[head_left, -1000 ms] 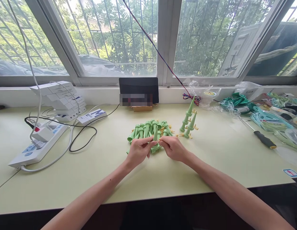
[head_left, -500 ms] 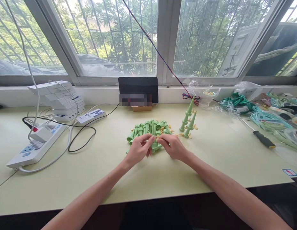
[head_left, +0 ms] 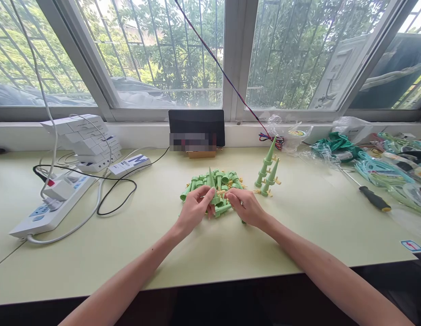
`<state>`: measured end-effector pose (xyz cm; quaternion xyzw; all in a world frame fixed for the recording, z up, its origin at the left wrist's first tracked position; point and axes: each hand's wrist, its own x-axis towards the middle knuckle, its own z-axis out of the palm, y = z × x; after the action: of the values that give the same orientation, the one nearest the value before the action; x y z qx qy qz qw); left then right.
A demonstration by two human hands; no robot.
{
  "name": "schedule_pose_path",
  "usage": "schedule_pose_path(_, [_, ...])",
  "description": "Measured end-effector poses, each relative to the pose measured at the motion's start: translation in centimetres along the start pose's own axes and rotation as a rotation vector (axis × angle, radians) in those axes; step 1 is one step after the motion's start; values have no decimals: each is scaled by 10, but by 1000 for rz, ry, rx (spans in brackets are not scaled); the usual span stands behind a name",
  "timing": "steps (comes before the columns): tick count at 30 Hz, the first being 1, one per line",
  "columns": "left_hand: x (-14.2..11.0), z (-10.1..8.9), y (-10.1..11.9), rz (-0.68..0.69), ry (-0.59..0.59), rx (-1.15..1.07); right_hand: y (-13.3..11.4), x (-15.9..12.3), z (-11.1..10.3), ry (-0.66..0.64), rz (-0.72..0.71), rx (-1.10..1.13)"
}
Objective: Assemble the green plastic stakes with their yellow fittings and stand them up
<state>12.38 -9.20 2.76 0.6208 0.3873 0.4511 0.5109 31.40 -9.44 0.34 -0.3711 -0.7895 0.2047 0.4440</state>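
Note:
My left hand [head_left: 195, 208] is closed round a green plant watering spike [head_left: 212, 181], its point upward and tilted slightly left. A small yellow valve [head_left: 220, 193] sticks out of the spike's collar on the right. The fingertips of my right hand [head_left: 246, 206] are pinched at the outer end of this valve. Just behind and under both hands lies a heap of green spikes [head_left: 198, 183] with yellow valves among them. A bit of green shows below my right hand; most of it is hidden.
Several spikes fitted with valves stand stacked in two columns [head_left: 268, 170] to the right. A screwdriver [head_left: 375, 198] and bagged parts lie farther right. On the left are a power strip [head_left: 43, 217], cables and stacked white boxes [head_left: 84, 140]. A dark tablet [head_left: 196, 129] stands behind.
The spike in my left hand has moved slightly left and now leans left. My right fingers have drawn a little apart from my left ones, so the yellow valve shows between them.

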Motion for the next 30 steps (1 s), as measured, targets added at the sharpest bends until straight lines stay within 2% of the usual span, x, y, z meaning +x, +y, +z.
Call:
schedule_pose_path(7, [3,-2,0,14,83,-19,6,1,-6,22,-4,-90])
schedule_pose_path(10, [3,-2,1,11,103,-16,10,4,-16,91,18,-170])
schedule_pose_path(14, [3,-3,1,8,136,-7,18,8,-29,246,89,-325])
schedule_pose_path(16, [3,-3,0,11,154,2,23,9,-34,267,131,-380])
schedule_pose_path(21, [4,-4,0,13,182,34,27,11,-39,191,260,-462])
schedule_pose_path(30, [3,-3,1,24,159,64,26,11,-46,-7,386,-556])
